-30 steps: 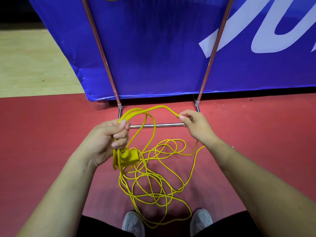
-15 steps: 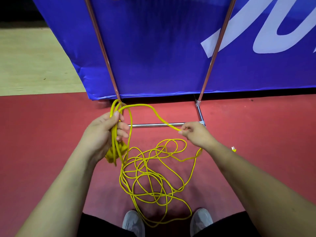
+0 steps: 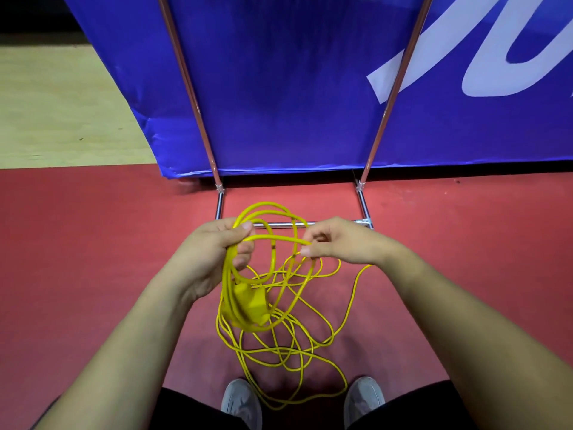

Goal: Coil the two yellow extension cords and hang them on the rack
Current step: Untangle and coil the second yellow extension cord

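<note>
Left hand (image 3: pixel 210 256) clenched round gathered loops of yellow extension cord (image 3: pixel 228 274), right hand (image 3: pixel 338 243) pinching one strand at its 3 o'clock, socket block (image 3: pixel 251 302) dangling at 6 o'clock, loose tangle on red floor (image 3: pixel 93 243), rack (image 3: pixel 219 206) at 12 o'clock.

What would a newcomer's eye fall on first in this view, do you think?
The yellow extension cord stands out, sprawled in loose loops on the red floor. The left hand grips a bundle of loops while the right hand pinches a strand beside it. Behind rises a large blue banner, crossed by the metal rack.
</note>
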{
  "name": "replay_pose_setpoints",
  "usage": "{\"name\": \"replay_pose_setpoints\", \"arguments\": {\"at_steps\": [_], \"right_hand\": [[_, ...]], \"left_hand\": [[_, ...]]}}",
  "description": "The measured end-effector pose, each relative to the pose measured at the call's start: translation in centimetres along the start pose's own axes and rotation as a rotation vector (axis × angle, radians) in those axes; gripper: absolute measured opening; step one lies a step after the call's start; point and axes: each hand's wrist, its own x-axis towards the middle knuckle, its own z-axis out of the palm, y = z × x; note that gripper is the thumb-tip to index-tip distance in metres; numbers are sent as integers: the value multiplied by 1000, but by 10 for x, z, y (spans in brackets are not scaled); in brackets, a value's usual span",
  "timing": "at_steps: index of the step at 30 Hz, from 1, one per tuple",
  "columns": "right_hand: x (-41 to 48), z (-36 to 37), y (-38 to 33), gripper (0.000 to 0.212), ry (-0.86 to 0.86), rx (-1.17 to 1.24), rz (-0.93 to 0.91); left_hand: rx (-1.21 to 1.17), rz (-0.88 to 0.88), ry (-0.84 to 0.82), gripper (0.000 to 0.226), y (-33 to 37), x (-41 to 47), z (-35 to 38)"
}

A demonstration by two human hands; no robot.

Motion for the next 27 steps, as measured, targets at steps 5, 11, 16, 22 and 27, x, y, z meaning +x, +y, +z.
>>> {"name": "replay_pose_setpoints", "arguments": {"at_steps": [5,11,16,22,27], "right_hand": [[2,-4,35,2,8,40,63],[9,2,66,3,39,-164,103],[10,-3,79,5,190,-58,118],[2,4,119,4,127,-228,256],[4,-9,91,12,513,437,160]], "left_hand": [[-61,-57,73,11,1,3,-10],[-133,-18,80,8,7,0,-23],[-127,-9,58,14,6,0,-23],[-166,95,29,16,16,-9,-28],[33,38,107,26,13,-9,-32]]}}
